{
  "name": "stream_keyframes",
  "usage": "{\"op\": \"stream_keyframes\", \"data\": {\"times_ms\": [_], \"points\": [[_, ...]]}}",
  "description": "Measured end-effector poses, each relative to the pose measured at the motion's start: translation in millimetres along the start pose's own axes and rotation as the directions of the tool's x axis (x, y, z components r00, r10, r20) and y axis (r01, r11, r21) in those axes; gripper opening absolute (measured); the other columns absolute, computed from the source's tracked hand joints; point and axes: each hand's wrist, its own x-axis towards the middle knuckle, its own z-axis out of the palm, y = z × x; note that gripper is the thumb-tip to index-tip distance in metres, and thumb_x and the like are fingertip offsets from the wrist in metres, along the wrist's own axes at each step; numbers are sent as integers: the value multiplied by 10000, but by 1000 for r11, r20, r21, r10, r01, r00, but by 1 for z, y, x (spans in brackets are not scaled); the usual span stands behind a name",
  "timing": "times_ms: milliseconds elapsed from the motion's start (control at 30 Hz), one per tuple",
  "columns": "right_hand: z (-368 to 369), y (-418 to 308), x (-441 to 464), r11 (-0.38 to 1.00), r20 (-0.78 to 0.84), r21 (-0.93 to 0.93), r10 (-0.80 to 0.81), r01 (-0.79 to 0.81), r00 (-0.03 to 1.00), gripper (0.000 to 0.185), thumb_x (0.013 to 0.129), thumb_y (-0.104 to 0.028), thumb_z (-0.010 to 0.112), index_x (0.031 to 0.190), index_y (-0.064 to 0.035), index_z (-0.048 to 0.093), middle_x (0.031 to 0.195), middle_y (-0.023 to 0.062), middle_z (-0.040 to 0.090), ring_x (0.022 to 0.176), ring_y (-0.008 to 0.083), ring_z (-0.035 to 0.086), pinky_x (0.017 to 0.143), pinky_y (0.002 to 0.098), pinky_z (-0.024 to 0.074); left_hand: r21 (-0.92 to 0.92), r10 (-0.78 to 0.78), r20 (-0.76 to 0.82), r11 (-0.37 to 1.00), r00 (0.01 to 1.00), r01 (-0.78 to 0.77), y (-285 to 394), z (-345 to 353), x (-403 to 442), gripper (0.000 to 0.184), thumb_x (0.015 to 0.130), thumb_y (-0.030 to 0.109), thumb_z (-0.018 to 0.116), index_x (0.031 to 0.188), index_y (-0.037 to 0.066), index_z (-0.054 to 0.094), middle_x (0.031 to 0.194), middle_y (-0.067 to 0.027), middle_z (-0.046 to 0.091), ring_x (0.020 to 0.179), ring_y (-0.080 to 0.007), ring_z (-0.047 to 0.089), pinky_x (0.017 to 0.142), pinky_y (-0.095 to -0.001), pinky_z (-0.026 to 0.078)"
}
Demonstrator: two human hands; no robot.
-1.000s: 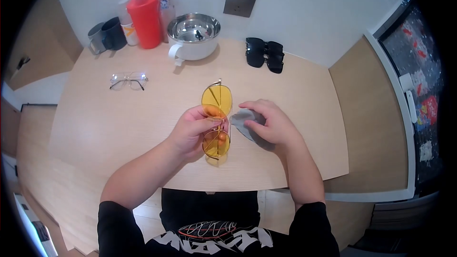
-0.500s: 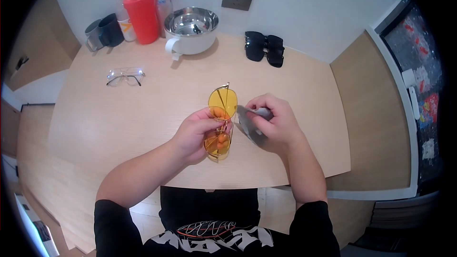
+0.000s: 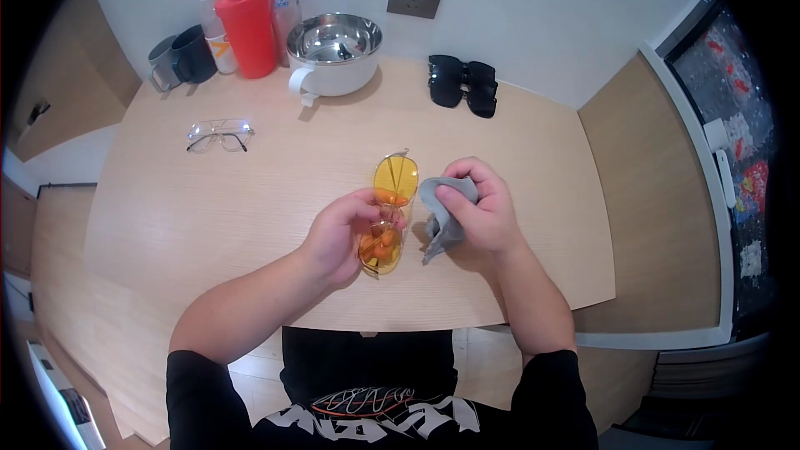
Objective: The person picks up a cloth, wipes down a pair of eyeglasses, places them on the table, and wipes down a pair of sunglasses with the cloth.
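Observation:
My left hand (image 3: 340, 233) grips a pair of yellow-tinted sunglasses (image 3: 395, 177) by the middle, near the bridge. They stand roughly upright on end, and some of my fingers show orange through the lower lens. To the right, my right hand (image 3: 483, 210) pinches a grey cleaning cloth (image 3: 446, 212) between thumb and fingers. The cloth hangs folded, its lower end loose, a small gap away from the lenses. Both hands are above the near middle of the wooden table (image 3: 275, 192).
Clear eyeglasses (image 3: 218, 135) lie at the left, black sunglasses (image 3: 463, 85) at the back right. Along the wall stand a steel-lined white bowl (image 3: 336, 67), a red bottle (image 3: 247, 29), a clear bottle (image 3: 286, 12), a white bottle (image 3: 222, 54), a dark mug (image 3: 195, 54) and a grey mug (image 3: 164, 62).
My right hand has turned the cloth, which now bunches and hangs downward with more of it showing. The yellow sunglasses have tilted and shifted slightly right in my left hand.

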Motion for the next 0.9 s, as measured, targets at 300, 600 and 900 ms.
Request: {"op": "stream_keyframes", "data": {"times_ms": [300,600,900], "points": [[21,0,-3,991,-32,136,19,-14,999,184,939,-29,614,1051,-74,475,951,37,578,854,84,569,704,234,483,184,-20,177,983,984,-13,-14,2,-5,484,822,-99,647,1272,13,509,1130,-83,587,1009,-179,625,869,-337,531],[17,2,-5,991,-15,126,-38,39,999,191,966,-38,572,1095,-62,434,935,73,595,785,107,615,648,247,507,297,-67,317,954,946,-32,-12,6,-6,884,789,-73,676,1514,81,194,1163,-149,583,1031,-252,635,892,-357,518],[21,2,-9,995,33,96,-37,33,999,208,963,-55,584,1103,-45,431,868,67,609,732,101,620,611,242,507,249,-107,323,968,940,24,-12,4,-10,822,908,438,613,1527,128,168,1047,-128,604,845,-193,605,729,-297,457]]}}
